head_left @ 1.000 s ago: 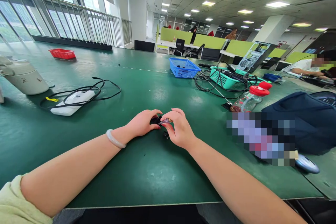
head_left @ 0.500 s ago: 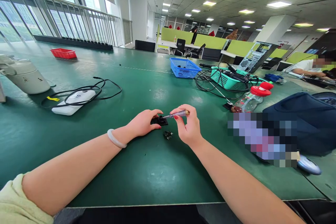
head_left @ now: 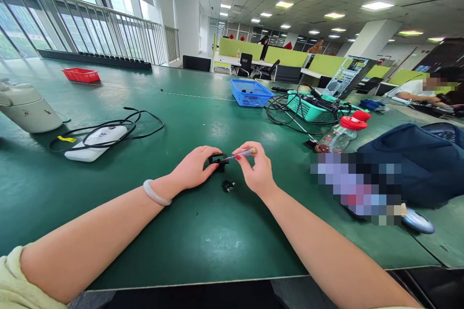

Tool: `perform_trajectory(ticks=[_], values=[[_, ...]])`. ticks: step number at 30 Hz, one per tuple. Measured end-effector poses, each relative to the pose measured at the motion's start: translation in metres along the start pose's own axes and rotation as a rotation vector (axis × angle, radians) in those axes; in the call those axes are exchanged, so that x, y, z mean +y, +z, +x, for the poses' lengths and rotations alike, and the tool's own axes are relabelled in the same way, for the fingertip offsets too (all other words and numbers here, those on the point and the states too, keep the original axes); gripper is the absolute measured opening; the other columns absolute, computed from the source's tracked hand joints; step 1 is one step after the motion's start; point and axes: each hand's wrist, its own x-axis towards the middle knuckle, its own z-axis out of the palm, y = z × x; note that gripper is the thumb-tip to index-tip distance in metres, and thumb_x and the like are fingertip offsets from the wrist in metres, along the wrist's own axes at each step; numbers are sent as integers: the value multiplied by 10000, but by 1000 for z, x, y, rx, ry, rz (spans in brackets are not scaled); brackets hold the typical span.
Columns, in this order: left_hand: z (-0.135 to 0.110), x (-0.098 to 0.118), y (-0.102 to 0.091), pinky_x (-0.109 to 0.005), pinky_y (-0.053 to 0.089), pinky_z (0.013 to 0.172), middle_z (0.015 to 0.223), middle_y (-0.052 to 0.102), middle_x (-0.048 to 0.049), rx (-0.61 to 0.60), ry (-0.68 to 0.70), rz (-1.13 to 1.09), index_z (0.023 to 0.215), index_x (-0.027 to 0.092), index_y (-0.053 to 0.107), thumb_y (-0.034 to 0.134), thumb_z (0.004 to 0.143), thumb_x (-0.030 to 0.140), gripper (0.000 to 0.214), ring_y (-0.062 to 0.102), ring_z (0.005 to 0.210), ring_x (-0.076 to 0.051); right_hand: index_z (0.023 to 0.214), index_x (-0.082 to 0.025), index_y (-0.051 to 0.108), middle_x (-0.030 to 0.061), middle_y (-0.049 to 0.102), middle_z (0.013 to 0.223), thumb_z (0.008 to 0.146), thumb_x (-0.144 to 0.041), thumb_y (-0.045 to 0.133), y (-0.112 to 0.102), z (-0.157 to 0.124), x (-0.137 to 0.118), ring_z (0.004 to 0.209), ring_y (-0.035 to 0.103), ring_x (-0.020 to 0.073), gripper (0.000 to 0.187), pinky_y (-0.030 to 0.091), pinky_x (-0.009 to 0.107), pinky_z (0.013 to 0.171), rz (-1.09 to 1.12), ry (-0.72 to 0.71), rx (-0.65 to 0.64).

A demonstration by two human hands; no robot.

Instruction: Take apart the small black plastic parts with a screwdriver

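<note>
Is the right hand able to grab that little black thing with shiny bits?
Probably yes: nothing seems to lie between the right hand and the little black thing. The screwdriver it holds might need putting down first, though.

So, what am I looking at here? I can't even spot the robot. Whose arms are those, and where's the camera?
There isn't a robot: these are a person's two bare hands. The camera is worn on that person's head, looking forward and down, so the arms reach in from the bottom.

The left hand holds a black part between thumb and fingers. The right hand holds a slim tool, probably a screwdriver, pointed at that part. A smaller black piece lies just in front of them, nearer the person.

Around them on the green table are a white device with a black cord, a red tray, a blue basket and a green basket with cables.
</note>
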Motion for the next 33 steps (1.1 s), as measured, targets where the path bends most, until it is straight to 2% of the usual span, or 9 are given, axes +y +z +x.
perform_trajectory(ticks=[4,7,9,13,16,18,23,28,33], values=[[-1,0,-1,-480,505,1030,1320,600,-109,19,-142,171,1388,267,606,439,963,302,458,632,1114,-276,1076,-271,515,31,736,925,998,-308,544,-7,0,0,853,721,203,91,572,391,823,87,-71,202],[0,-2,-1,-539,496,1007,1283,606,-116,-68,-227,305,1330,284,674,377,971,271,466,639,1068,-292,1068,-267,504,24,733,886,1000,-336,545,-8,1,5,815,720,199,106,581,385,792,68,-38,204],[0,-2,0,-571,463,1048,1284,618,-115,-94,-247,335,1246,274,726,359,975,267,456,608,1153,-317,1066,-264,500,27,734,888,997,-356,543,-8,2,9,816,720,202,123,584,389,783,47,-7,185],[0,2,5,-529,349,1201,1482,534,-125,-89,-173,178,1260,208,688,351,1012,398,459,442,1415,-304,1070,-264,501,31,731,895,994,-359,543,-9,3,11,823,720,205,129,587,392,779,44,8,190],[-4,12,13,-538,299,1235,1567,457,-144,-144,-85,53,1432,210,539,511,946,564,602,375,1472,-317,1069,-263,501,32,730,893,993,-353,549,-11,4,12,814,723,203,127,589,399,806,61,-6,228],[-7,20,18,-600,272,1225,1555,468,-134,-170,-43,64,1427,259,539,632,862,618,675,368,1464,-357,1064,-263,498,30,726,886,994,-362,551,-12,6,14,820,728,201,132,590,398,817,74,9,256],[-9,37,24,-607,359,1129,1328,589,-112,-178,-10,151,1151,267,683,536,959,500,335,503,1288,-330,1050,-253,495,22,722,852,979,-402,565,-9,7,23,792,733,196,179,592,385,787,130,80,289],[-25,39,11,-570,412,1070,1248,587,-110,-214,-89,221,1129,254,663,468,994,433,298,532,1213,-313,1045,-242,507,34,727,855,958,-426,581,-5,6,27,791,737,206,217,592,392,775,178,116,278],[-82,7,-27,-570,409,1083,1278,597,-97,-145,-259,261,1130,297,665,426,981,431,311,539,1224,-304,1048,-242,515,34,735,840,956,-452,582,-4,4,26,780,735,212,239,590,394,765,191,153,281]])
